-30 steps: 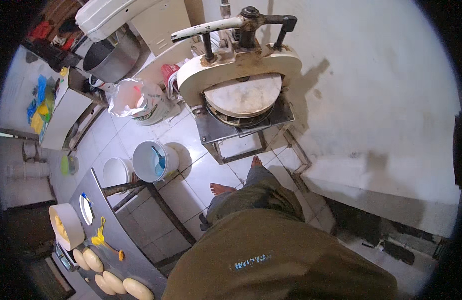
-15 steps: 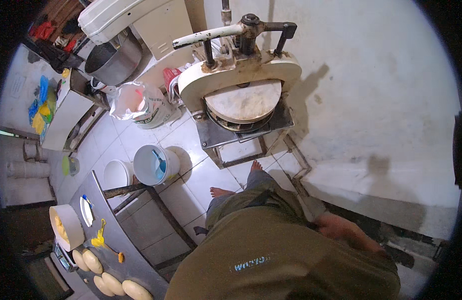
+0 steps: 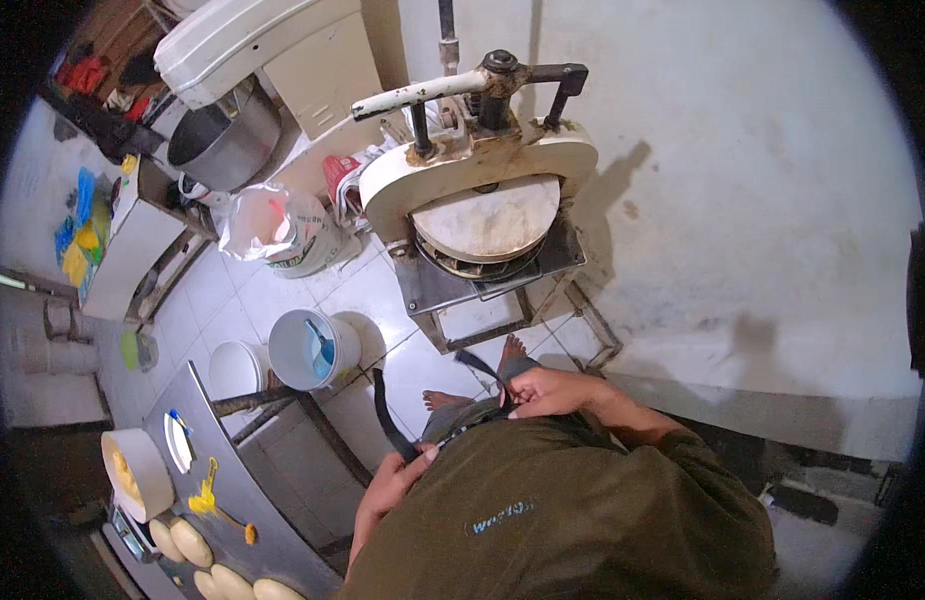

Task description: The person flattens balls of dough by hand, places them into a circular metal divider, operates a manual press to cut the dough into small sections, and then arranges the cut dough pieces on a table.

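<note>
Here, at the front of the shirt [image 3: 592, 490], the left hand [image 3: 387, 487] pinches a black strap [image 3: 384, 412], the right hand [image 3: 548, 391] a second strap [image 3: 474, 364].

A narrow black strap [image 3: 385, 414] rose in a loose curve at the left of the shirt [image 3: 592, 500]'s front edge, its end free. A second black strap [image 3: 477, 367] (the shorter-looking one) slanted up leftward near that edge's right, apart from the first.
</note>
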A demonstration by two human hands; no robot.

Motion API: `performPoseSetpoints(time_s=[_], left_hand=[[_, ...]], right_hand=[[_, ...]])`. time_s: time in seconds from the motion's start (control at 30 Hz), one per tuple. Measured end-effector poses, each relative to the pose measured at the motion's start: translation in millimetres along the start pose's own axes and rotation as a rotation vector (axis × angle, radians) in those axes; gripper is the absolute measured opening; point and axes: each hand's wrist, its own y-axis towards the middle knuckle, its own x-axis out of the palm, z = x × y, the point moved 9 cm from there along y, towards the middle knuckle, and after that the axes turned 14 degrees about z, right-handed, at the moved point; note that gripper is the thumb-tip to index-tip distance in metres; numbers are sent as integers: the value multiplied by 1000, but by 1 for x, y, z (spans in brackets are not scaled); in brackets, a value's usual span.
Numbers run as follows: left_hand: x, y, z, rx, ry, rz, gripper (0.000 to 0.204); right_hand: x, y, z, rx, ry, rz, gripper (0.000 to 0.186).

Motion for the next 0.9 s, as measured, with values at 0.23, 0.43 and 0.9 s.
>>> performPoseSetpoints(time_s=[0.23, 0.43, 0.9], left_hand=[[-44, 53, -4, 173, 271, -23, 60], [-81, -18, 314, 1490, 436, 749, 58], [-6, 117, 503, 1045, 1063, 447, 54]], right_hand=[[8, 11, -42, -387, -89, -134, 29], [-78, 41, -134, -355, -489, 256, 37], [-426, 58, -610, -1248, -611, 1805, 92]])
